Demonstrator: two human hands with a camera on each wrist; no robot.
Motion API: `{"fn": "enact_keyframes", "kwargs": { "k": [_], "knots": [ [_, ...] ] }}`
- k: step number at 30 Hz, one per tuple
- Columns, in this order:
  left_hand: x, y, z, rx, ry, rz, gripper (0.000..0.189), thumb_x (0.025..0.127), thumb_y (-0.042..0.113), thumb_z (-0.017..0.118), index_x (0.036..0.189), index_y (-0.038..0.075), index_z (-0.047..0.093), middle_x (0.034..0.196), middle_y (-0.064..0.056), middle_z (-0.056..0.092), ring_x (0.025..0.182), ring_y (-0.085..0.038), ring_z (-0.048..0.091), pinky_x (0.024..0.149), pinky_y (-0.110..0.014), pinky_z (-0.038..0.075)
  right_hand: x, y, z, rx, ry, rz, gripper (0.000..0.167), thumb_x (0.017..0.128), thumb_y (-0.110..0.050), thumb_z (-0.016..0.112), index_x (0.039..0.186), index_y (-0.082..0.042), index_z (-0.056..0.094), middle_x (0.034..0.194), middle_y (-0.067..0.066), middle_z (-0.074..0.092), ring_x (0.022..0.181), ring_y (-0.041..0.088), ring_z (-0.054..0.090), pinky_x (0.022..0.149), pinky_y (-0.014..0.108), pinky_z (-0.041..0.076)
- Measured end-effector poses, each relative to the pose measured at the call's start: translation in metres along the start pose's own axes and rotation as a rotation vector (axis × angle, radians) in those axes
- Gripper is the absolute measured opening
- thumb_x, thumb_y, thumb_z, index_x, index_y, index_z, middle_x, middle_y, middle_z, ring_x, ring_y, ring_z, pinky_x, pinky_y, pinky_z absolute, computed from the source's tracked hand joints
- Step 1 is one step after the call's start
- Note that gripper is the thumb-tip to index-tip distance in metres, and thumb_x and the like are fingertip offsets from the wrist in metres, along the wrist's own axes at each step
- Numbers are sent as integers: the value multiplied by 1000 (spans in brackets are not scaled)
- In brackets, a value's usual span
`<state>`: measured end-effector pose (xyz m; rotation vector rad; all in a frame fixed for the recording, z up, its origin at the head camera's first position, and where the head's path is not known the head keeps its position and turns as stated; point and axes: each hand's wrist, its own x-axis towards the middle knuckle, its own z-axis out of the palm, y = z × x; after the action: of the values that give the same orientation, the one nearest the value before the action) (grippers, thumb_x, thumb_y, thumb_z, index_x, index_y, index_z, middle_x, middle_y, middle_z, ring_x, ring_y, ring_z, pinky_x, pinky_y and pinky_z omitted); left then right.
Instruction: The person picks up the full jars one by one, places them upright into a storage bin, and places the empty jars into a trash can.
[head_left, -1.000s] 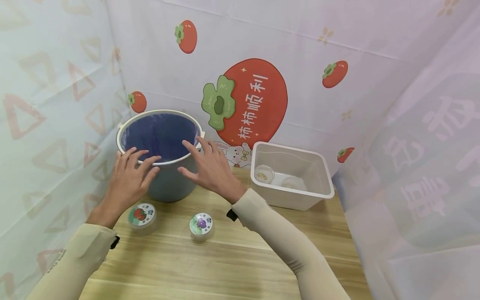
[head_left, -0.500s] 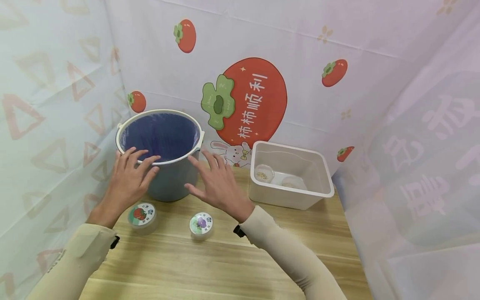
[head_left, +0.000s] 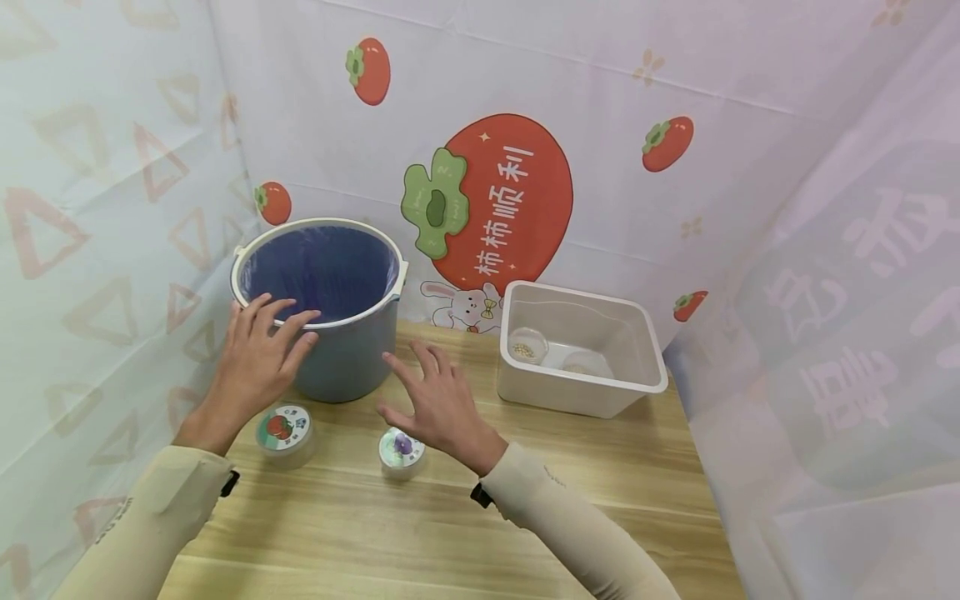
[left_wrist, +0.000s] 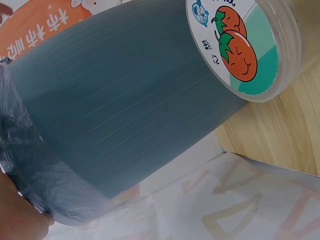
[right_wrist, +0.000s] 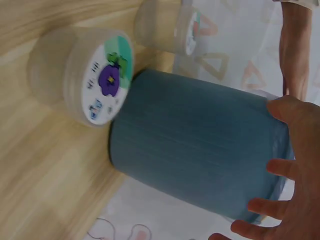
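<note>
Head view: drawing right hand (head_left: 444, 410), splayed and empty, down from bucket (head_left: 348, 358) toward purple-labelled jar (head_left: 400, 467) on table (head_left: 360, 533), seemingly shifting work from bucket to jar; keeping left hand (head_left: 251, 358) at bucket's edge, with grip unclear.

There were two hands (head_left: 255, 358) (head_left: 448, 410), one bucket (head_left: 345, 362), two lidded jars (head_left: 285, 433) (head_left: 402, 454), one white bin (head_left: 558, 394), two clear containers (head_left: 528, 347) (head_left: 587, 365) inside it, one tabletop (head_left: 360, 542), and, on the back cloth (head_left: 592, 50), one big fruit print (head_left: 517, 200), four small fruit prints (head_left: 372, 72) (head_left: 276, 203) (head_left: 669, 144) (head_left: 690, 306), one rabbit print (head_left: 467, 308).
</note>
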<state>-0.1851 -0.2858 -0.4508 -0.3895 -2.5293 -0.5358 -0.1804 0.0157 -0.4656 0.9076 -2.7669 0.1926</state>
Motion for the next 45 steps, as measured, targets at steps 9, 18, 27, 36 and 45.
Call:
{"fn": "enact_keyframes", "kwargs": {
  "k": [9, 18, 27, 36, 45],
  "knots": [
    [1, 0, 1, 2, -17, -11, 36, 112, 34, 61, 144, 20, 67, 156, -25, 51, 155, -51, 32, 130, -78, 8, -11, -2, 31, 39, -124, 45, 75, 101, -72, 60, 167, -40, 41, 172, 9, 38, 153, 36, 46, 99, 55, 62],
    [0, 0, 1, -2, -9, -13, 35, 112, 34, 60, 143, 19, 68, 155, -25, 51, 154, -51, 33, 130, -78, 7, -13, -1, 55, 130, -248, 89, 81, 99, -74, 62, 168, -40, 36, 176, 10, 32, 157, 40, 40, 106, 63, 57],
    [0, 2, -1, 2, -8, -12, 35, 111, 33, 61, 143, 19, 67, 155, -25, 52, 155, -51, 33, 129, -79, 10, -22, -5, 72, 123, -334, 89, 90, 95, -76, 68, 171, -41, 33, 175, 9, 35, 152, 37, 48, 101, 58, 61],
    [0, 0, 1, -9, 5, -9, 35, 112, 33, 61, 143, 18, 68, 155, -25, 52, 155, -52, 32, 130, -79, 8, -28, -8, 83, 111, -322, 73, 84, 97, -69, 69, 168, -36, 39, 169, 10, 44, 142, 35, 58, 85, 49, 66],
    [0, 0, 1, -3, 3, -9, 36, 111, 33, 62, 144, 19, 68, 155, -25, 52, 155, -52, 32, 129, -79, 9, -34, -16, 87, 124, -340, 42, 83, 98, -73, 66, 167, -36, 40, 167, 7, 46, 142, 33, 58, 84, 48, 66]
  ]
}}
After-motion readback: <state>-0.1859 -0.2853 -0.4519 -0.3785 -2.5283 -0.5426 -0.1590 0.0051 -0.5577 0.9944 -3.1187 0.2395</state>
